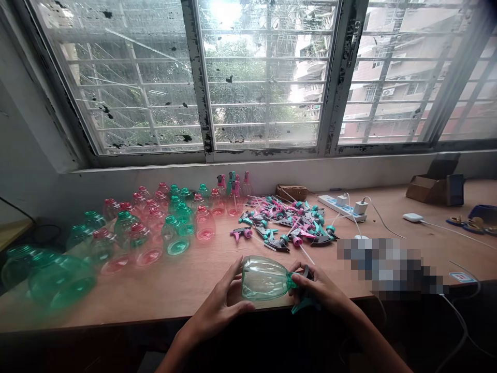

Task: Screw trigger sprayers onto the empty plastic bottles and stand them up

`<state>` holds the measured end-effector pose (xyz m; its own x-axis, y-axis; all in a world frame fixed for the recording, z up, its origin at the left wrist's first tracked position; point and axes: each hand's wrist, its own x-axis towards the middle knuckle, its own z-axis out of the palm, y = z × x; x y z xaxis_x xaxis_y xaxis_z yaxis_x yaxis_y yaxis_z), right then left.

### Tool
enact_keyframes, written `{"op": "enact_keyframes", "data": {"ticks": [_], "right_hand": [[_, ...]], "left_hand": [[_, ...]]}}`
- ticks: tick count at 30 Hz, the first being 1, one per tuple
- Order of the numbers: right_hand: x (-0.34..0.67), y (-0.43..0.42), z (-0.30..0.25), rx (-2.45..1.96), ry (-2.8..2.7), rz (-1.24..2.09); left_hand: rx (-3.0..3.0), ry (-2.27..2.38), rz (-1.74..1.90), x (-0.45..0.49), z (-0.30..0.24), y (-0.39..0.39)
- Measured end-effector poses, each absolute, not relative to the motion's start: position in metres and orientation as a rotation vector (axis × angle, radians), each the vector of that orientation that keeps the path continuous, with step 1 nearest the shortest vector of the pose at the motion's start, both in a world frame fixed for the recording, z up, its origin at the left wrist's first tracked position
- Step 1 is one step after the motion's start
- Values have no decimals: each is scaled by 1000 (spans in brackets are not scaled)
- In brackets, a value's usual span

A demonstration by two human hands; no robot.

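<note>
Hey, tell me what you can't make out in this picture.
All in the head view:
- Joint of green bottle and held spray head: partly covered by the right hand's grip.
- Whatever lies under the pixelated patch: masked.
- Exact count of piled spray heads: they overlap.
- Dark blue object: cut off by the right edge.
- Print on the card: too small.

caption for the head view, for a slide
A green bottle held sideways, left hand at base, right hand at neck, near piled spray triggers.

power strip (330, 202), chargers (361, 207) plugged in | brown case (291, 193) near wall (349, 176) | cardboard box (425, 190)
</note>
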<state>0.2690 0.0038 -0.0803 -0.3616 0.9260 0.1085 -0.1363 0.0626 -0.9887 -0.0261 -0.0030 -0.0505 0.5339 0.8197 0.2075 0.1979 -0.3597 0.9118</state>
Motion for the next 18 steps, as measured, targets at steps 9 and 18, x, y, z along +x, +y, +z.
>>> {"op": "enact_keyframes", "data": {"ticks": [9,18], "right_hand": [[269,4,-78,-837,-1433,1476],[270,2,-77,-824,-1446,1514]], "left_hand": [[1817,777,849,-25,-49,-4],[1950,910,850,-26,-51,-1]]}}
